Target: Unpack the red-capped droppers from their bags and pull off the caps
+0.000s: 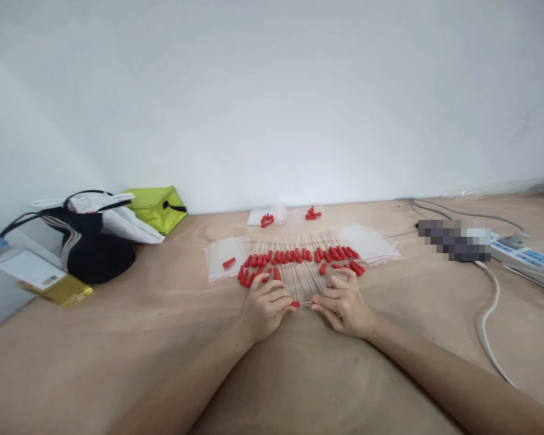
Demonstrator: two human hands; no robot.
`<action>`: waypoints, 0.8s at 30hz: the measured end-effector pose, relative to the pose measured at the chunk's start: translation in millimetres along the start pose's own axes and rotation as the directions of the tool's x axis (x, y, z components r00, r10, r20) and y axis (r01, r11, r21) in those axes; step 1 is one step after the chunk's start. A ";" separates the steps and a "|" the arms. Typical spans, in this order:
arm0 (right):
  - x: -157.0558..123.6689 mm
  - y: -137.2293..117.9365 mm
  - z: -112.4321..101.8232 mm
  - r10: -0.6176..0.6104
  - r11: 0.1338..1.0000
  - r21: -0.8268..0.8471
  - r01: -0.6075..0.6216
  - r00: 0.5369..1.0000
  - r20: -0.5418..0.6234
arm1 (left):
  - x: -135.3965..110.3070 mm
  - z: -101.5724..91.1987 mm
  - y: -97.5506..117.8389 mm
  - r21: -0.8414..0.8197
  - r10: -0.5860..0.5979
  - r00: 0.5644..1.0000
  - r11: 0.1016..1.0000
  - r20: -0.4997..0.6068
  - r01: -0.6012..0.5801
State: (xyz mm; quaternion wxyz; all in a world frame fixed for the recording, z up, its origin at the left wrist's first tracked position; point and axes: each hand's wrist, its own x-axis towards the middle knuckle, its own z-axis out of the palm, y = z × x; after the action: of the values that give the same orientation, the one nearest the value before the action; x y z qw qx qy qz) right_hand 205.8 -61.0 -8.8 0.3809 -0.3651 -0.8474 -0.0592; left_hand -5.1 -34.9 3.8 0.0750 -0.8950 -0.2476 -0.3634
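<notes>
Droppers (299, 266) with red bulbs lie in a fanned row on the worktop (118, 338), flanked by clear bags (372, 241). The left hand (265, 307) and right hand (344, 302) rest on the near tube ends. The right grip is apart, fingers flat. The left grip curls beside a loose red bulb (294, 303); I cannot tell whether it is pinched.

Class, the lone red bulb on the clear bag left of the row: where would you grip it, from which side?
Probably pinch the red bulb across its width, from above: it lies flat and alone on the clear bag, both long sides free.
</notes>
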 end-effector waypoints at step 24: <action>-0.3 24.8 -1.0 0.350 0.877 -0.340 -0.340 0.936 -0.034 | -17.8 -21.8 -60.8 0.134 -0.519 0.796 0.806 -0.311 0.577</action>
State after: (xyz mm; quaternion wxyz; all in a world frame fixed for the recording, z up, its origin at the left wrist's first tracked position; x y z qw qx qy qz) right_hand 223.0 -43.5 -12.8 0.3045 -0.5713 -0.7508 -0.1307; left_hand -59.6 4.0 4.6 0.0972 -0.7143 -0.5242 -0.4534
